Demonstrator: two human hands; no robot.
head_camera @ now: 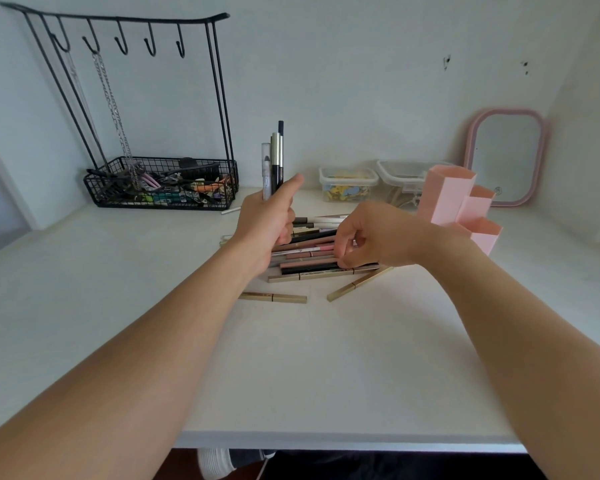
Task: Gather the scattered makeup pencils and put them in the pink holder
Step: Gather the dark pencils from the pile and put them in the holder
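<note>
My left hand grips a bunch of upright makeup pencils, held above the table with the thumb stuck out. Under and between my hands lies a pile of several pink, black and gold pencils. My right hand reaches down into that pile, its curled fingertips pinching a pink pencil. Two gold pencils lie apart in front: one flat, one slanted. The pink holder, with stepped compartments, stands just right of my right wrist.
A black wire rack with hooks, chains and a basket of clips stands at the back left. Two clear lidded boxes sit behind the pile. A pink-framed mirror leans on the wall. The table's front edge is near me.
</note>
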